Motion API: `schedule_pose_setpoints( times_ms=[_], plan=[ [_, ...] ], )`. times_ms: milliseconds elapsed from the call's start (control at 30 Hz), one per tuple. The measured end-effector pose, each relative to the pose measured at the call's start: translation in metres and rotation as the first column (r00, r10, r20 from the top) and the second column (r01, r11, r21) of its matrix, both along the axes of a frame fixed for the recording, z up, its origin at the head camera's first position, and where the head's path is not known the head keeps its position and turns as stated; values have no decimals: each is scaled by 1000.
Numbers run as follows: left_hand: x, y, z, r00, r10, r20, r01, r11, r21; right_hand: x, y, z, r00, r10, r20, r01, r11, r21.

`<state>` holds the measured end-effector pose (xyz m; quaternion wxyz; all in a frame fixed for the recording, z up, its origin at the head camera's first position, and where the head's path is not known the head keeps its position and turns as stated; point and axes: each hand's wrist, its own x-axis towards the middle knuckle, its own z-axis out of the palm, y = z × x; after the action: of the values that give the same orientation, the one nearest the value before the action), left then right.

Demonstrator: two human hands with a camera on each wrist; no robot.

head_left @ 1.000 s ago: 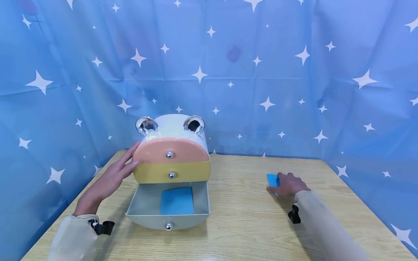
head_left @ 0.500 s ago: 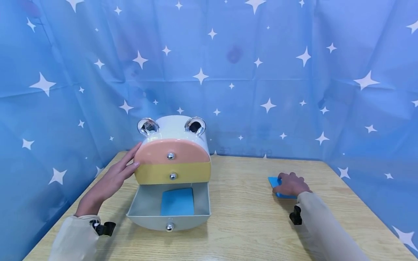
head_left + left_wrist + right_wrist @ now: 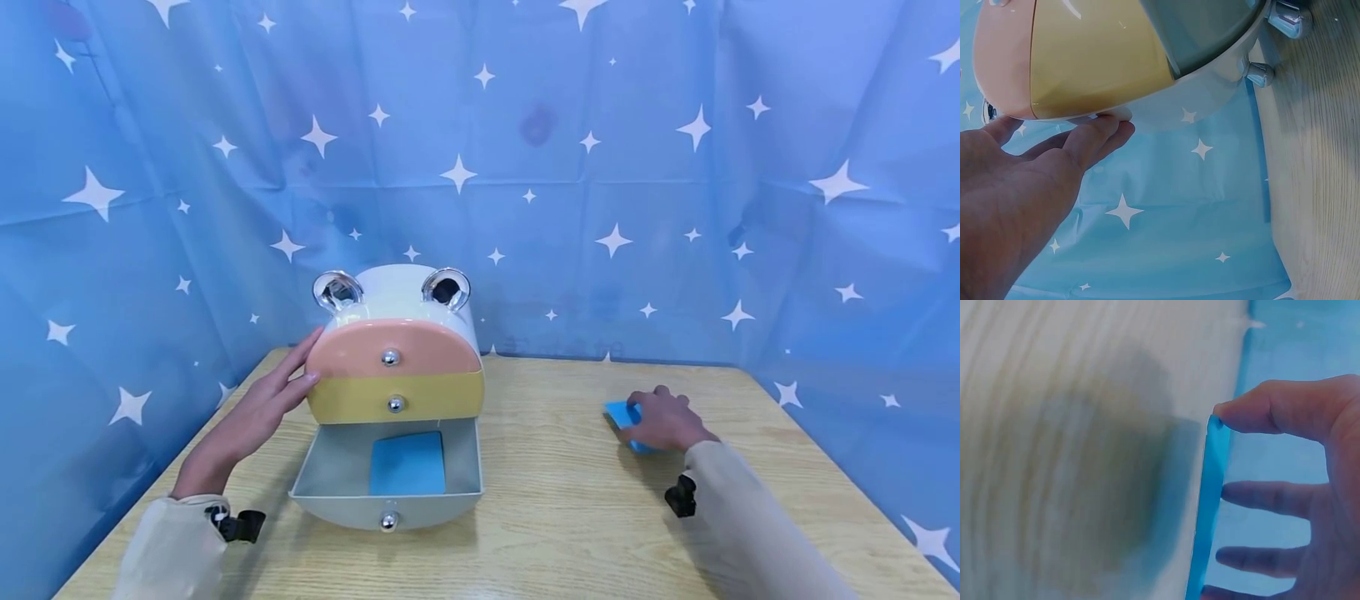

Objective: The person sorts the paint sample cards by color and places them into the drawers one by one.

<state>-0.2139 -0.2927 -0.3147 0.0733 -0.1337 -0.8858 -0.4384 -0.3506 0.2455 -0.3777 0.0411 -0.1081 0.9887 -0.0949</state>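
Observation:
A small frog-shaped drawer box (image 3: pixel 408 292) stands left of centre in the head view, with pink, yellow and grey drawer fronts. Its grey bottom drawer (image 3: pixel 318 471) is pulled out and holds a flat blue square sheet (image 3: pixel 408 465). My left hand (image 3: pixel 258 408) rests against the box's side, its fingers fairly straight. At the right of the table, my right hand (image 3: pixel 663 419) grips another blue sheet (image 3: pixel 621 412) by its edges. The right wrist view shows this sheet (image 3: pixel 1210 487) nearly edge-on, thumb at one end and fingertips along it, over its shadow.
The wooden table (image 3: pixel 555 517) carries the box on its left half. Blue curtains (image 3: pixel 540 217) printed with white stars hang behind it and on both sides. Small silver feet (image 3: pixel 1261 74) stick out under the box in the left wrist view.
My right hand has shifted slightly, its fingers now drawn around the blue sheet, which has moved a little to the left and looks tilted. The left hand, box and drawer stay as they were.

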Motion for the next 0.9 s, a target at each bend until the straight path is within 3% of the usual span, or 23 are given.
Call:
schedule_pose_setpoints(
  times_ms=[200, 500, 700, 900],
  plan=[
    [0, -1, 0, 1000, -6, -7, 6, 1000, 8, 20, -34, 24, 987, 115, -108, -119, 993, -27],
    [0, -1, 1, 1000, -6, 0, 6, 1000, 15, 60, -84, 62, 941, 274, -200, -294, 953, -76],
    [1, -1, 0, 1000, -2, 3, 2, 1000, 11, 87, -106, 81, 897, 393, -203, -420, 901, -108],
    [1, 0, 1, 1000, -1, 7, 1, 1000, 7, 107, -122, 91, 832, 538, -139, -555, 817, -155]
  ],
)
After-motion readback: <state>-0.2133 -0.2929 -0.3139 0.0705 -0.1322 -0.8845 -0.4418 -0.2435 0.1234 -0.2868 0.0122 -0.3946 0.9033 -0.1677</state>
